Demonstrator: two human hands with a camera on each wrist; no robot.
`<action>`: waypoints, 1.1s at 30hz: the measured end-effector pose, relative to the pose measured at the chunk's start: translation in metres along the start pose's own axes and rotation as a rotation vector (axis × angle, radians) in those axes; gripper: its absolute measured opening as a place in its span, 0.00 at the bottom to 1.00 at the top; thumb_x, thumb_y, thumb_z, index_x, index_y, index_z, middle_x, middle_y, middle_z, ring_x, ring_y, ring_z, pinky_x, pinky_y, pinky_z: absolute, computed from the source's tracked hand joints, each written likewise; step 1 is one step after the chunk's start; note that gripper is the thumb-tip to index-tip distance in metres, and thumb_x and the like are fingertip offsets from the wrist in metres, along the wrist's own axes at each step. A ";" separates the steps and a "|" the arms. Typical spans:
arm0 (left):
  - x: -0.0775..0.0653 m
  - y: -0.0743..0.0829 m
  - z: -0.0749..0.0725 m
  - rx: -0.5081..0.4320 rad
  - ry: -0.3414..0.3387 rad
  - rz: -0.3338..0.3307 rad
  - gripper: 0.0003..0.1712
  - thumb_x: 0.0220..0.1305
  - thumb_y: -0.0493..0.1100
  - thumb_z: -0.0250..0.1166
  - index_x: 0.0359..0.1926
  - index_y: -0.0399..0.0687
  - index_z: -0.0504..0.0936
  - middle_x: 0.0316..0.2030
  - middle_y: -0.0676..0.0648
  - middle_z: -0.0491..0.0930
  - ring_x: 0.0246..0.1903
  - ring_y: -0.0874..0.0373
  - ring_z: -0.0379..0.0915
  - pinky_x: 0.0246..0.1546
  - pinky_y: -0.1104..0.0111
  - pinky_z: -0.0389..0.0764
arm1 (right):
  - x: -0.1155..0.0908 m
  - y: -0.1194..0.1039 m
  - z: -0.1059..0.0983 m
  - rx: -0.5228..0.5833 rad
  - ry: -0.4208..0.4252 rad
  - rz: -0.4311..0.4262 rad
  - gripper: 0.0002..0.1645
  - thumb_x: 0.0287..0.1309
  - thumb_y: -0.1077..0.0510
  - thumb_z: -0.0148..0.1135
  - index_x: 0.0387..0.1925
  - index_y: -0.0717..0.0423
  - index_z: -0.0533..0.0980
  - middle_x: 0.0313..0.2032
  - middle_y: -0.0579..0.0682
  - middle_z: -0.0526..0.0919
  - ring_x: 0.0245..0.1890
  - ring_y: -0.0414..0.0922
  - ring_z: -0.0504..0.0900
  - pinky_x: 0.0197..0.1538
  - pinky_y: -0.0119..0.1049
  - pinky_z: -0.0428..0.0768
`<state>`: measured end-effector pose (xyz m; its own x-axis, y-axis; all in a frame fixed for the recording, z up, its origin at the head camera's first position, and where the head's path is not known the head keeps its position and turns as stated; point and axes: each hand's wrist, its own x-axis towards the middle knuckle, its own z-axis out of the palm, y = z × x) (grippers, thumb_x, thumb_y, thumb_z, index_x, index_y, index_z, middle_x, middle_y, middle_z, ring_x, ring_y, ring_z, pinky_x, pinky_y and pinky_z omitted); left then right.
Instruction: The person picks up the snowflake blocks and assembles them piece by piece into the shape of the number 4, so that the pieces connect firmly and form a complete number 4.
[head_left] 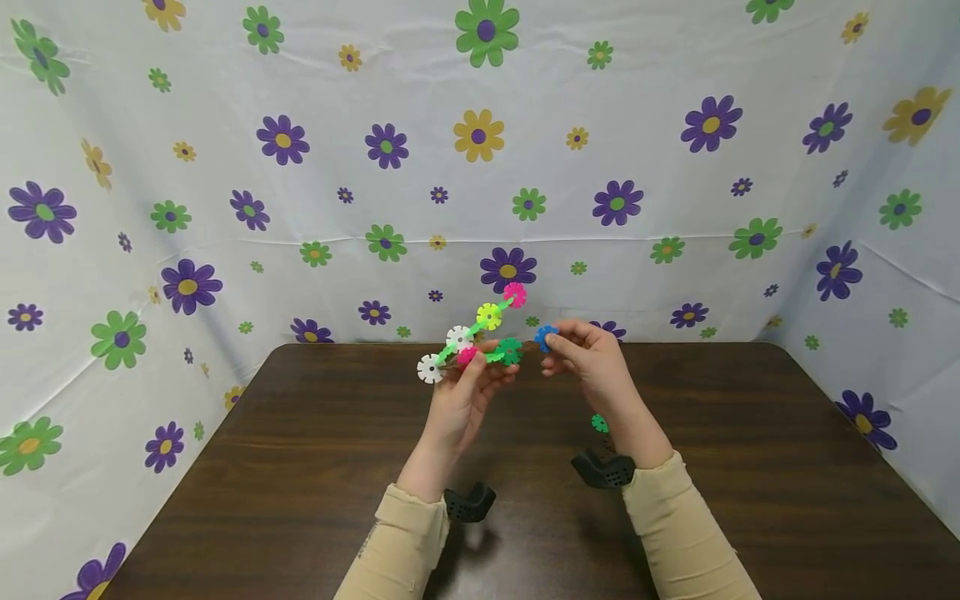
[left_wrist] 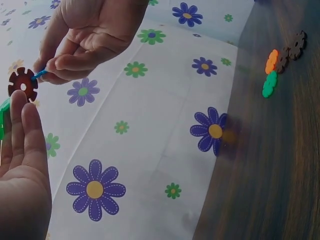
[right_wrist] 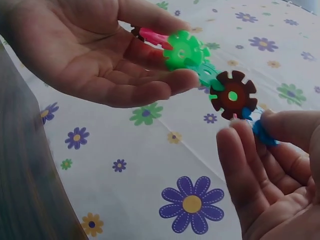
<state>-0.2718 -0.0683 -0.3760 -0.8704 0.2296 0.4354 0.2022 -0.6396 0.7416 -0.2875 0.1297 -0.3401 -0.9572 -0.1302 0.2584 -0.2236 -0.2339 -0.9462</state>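
Note:
My left hand (head_left: 461,404) holds a chain of joined flower-shaped plastic discs, thumb over a pink disc (head_left: 467,357). One branch climbs through a white disc (head_left: 459,338) and a yellow disc (head_left: 489,316) to another pink disc (head_left: 515,294). Toward my right hand (head_left: 596,367), the chain runs through green discs (right_wrist: 182,51) to a brown disc (right_wrist: 233,95). Between right thumb and index finger I pinch a blue disc (head_left: 545,337). Its edge meets the brown disc's rim in the right wrist view; how deep it sits in a slot I cannot tell.
Loose discs lie on the dark wooden table (head_left: 300,467): an orange one (left_wrist: 271,61), a green one (left_wrist: 270,84) and brown ones (left_wrist: 298,45). A flower-print cloth (head_left: 645,275) hangs behind the table and at its sides.

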 end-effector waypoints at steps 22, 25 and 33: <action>-0.003 0.008 -0.001 -0.022 -0.052 -0.003 0.13 0.72 0.46 0.56 0.50 0.49 0.82 0.47 0.47 0.82 0.44 0.55 0.81 0.53 0.64 0.76 | -0.006 -0.009 0.005 0.025 -0.073 0.019 0.09 0.65 0.67 0.58 0.30 0.55 0.80 0.27 0.50 0.82 0.25 0.43 0.84 0.35 0.40 0.84; -0.003 0.008 0.000 -0.002 -0.048 -0.030 0.13 0.72 0.46 0.56 0.49 0.49 0.82 0.46 0.47 0.82 0.44 0.55 0.80 0.53 0.64 0.76 | -0.006 -0.012 0.001 -0.016 -0.108 0.066 0.08 0.66 0.64 0.57 0.32 0.54 0.80 0.30 0.50 0.81 0.27 0.44 0.85 0.37 0.42 0.84; -0.002 0.008 -0.004 -0.011 -0.075 -0.037 0.13 0.72 0.46 0.56 0.50 0.49 0.82 0.45 0.47 0.82 0.44 0.54 0.80 0.53 0.63 0.76 | -0.004 -0.009 -0.017 -0.045 -0.185 0.062 0.17 0.73 0.49 0.48 0.38 0.52 0.80 0.32 0.49 0.82 0.31 0.45 0.85 0.38 0.42 0.84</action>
<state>-0.2698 -0.0764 -0.3732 -0.8409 0.3078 0.4451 0.1648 -0.6378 0.7523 -0.2848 0.1484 -0.3358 -0.9201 -0.3193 0.2269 -0.1773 -0.1772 -0.9681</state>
